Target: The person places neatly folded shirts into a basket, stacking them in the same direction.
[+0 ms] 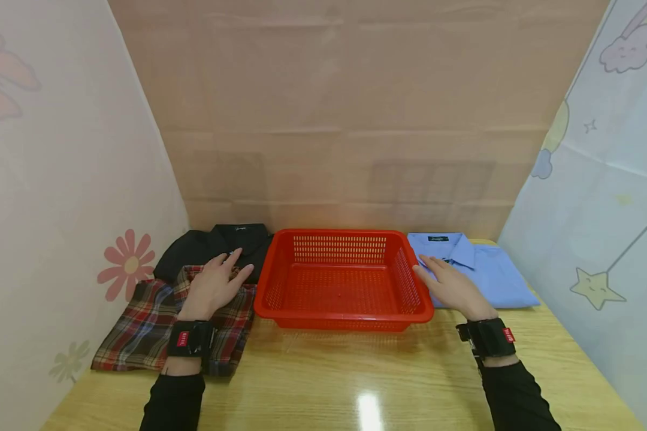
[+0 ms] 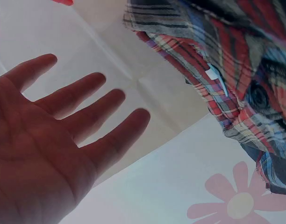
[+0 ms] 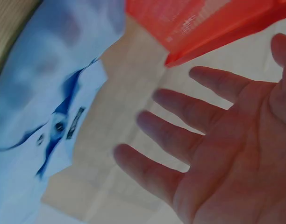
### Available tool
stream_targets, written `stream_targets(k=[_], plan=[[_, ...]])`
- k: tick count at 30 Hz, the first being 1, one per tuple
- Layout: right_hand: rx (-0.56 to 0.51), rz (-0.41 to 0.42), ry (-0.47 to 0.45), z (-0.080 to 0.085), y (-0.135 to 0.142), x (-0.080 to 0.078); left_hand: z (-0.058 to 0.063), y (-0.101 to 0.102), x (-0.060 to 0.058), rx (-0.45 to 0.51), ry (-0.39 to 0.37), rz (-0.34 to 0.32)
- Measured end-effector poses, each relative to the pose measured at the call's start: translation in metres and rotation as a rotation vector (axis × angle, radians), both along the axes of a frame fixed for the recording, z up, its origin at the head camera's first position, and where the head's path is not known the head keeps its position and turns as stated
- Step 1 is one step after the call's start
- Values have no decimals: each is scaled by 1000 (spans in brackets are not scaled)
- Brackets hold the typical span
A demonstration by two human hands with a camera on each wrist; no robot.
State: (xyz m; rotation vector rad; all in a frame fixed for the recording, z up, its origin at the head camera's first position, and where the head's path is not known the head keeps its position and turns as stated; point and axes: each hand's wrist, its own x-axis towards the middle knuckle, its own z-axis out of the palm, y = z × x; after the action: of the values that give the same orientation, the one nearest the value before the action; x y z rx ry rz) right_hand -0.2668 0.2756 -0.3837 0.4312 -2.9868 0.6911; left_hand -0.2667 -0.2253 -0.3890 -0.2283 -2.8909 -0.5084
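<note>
A red plastic basket with perforated walls stands in the middle of the table, nothing inside it. On its left lies a folded plaid shirt, with a folded black shirt behind. My left hand hovers over the plaid shirt, fingers spread and holding nothing; the left wrist view shows its bare palm. To the basket's right is a folded light blue shirt. Over that shirt's near left part is my right hand, fingers extended beside the basket's right rim, its palm bare in the right wrist view.
The wooden table reaches toward me in front of the basket. A tan cloth backdrop hangs behind, and patterned white panels enclose the left and right sides.
</note>
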Motion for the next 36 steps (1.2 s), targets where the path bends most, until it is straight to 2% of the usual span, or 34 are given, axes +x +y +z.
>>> stream_targets(k=[3,9,17,23,31,33,36], plan=[[-24,15,27,5,-10,5,3,0,3,12,-15,1],[36,-14,89,17,-34,19,6,-6,12,19,-5,-19],[36,58,124,22,-86,34,5,-26,20,9,-29,15],[-14,189,139,23,-129,43,6,-39,23,-18,-44,27],[-34,350,173,17,-177,52,0,-52,27,-6,-90,35],[-12,389,202,14,-187,53,-2,-55,28,-7,-99,46],[44,445,301,8,-203,54,-3,-60,30,-12,-101,56]])
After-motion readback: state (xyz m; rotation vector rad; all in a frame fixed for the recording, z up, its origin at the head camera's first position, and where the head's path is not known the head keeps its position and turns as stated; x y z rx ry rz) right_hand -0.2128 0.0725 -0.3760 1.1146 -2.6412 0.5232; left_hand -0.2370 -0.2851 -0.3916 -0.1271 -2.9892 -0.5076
